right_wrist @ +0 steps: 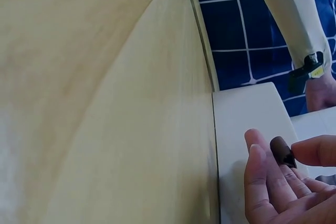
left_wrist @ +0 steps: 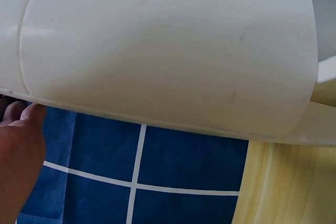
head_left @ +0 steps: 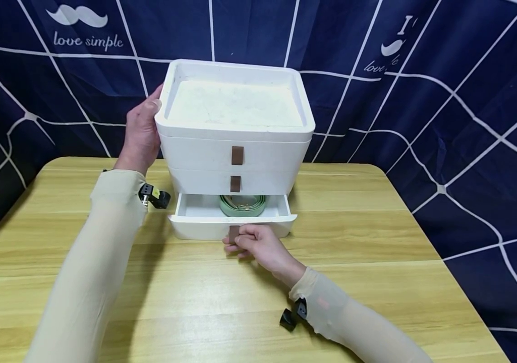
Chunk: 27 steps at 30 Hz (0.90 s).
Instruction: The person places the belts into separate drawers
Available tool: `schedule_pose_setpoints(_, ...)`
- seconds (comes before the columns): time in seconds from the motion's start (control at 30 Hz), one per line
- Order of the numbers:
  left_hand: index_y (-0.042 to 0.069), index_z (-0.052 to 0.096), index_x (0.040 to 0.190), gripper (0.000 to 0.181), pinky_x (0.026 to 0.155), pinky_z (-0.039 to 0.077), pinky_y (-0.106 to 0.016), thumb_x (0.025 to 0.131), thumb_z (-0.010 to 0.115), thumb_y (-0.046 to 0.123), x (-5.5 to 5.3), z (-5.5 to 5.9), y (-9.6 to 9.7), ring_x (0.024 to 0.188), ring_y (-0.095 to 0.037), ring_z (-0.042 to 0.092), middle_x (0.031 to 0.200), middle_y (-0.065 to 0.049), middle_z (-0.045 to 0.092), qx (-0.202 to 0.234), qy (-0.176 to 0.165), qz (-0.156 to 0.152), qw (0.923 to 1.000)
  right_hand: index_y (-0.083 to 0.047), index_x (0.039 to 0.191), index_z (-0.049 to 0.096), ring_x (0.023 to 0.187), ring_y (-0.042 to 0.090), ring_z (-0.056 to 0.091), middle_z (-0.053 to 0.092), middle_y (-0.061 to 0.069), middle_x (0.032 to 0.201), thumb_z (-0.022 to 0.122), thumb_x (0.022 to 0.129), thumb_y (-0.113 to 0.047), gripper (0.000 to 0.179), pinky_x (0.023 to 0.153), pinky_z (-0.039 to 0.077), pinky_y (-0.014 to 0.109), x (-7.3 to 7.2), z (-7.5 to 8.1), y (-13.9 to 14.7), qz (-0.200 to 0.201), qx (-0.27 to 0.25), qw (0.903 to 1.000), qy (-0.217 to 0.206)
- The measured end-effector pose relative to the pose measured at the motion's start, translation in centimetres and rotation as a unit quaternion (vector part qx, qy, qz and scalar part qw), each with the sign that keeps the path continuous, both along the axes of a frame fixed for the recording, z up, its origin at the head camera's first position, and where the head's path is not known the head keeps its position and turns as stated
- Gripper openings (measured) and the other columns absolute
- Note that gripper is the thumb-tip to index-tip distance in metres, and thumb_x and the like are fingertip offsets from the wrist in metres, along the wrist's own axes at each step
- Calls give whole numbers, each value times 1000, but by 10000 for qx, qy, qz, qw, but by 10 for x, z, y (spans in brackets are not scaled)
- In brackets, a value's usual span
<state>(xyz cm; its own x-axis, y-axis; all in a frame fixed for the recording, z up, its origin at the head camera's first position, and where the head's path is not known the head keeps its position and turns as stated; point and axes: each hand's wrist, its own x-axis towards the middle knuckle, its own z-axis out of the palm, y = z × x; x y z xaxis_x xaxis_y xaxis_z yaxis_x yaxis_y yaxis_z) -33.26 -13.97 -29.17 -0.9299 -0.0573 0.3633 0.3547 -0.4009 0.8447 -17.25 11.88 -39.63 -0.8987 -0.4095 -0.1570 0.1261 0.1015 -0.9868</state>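
Note:
A white drawer unit (head_left: 235, 151) with three drawers stands at the back of the table. Its bottom drawer (head_left: 199, 229) is pulled partway out. Inside lies a coiled green belt (head_left: 242, 207), partly covered by the drawer above. My right hand (head_left: 260, 247) pinches the brown pull tab (right_wrist: 282, 151) of that drawer between thumb and fingers. My left hand (head_left: 141, 126) holds the unit's left side near the top. Its thumb lies along the side, and its fingers go behind the back edge, where their tips are hidden.
Brown tabs (head_left: 237, 156) mark the two upper drawers, which are closed. The unit's top is a shallow tray (head_left: 240, 103) with a raised rim. Under it is a wooden table (head_left: 185, 302), and a dark blue curtain (head_left: 258, 30) with white lines hangs close behind.

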Motion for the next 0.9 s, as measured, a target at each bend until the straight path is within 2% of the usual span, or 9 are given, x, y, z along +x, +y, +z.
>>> schedule_pose_setpoints(0.23, 9, 57, 139, 50, 105, 38, -25, 91, 49, 18, 0, -1, 0, 132, -14, 43, 143, 0, 52, 19, -25, 3, 10000, 12, 107, 61, 104, 33, 66, 67, 21, 114, 48, 98, 0, 19, 82, 55, 40, 0, 2, -1, -58, -10, 10000, -49)
schedule_pose_setpoints(0.47, 8, 57, 139, 50, 104, 38, -25, 91, 48, 18, 0, -1, 0, 132, -14, 44, 143, -1, 52, 42, 3, -5, 10000, 12, 102, 60, 104, 33, 66, 66, 23, 115, 47, 98, 1, 17, 82, 55, 39, -1, 3, -2, -86, -16, 9999, -60)
schedule_pose_setpoints(0.9, 6, 57, 138, 50, 103, 40, -27, 90, 50, 17, 0, 0, 1, 131, -18, 46, 142, -4, 53, 123, 108, 96, 9998, 10, 100, 61, 101, 28, 68, 69, 18, 113, 45, 98, 1, 19, 80, 55, 39, -2, 4, -4, -210, 45, 9998, -33)
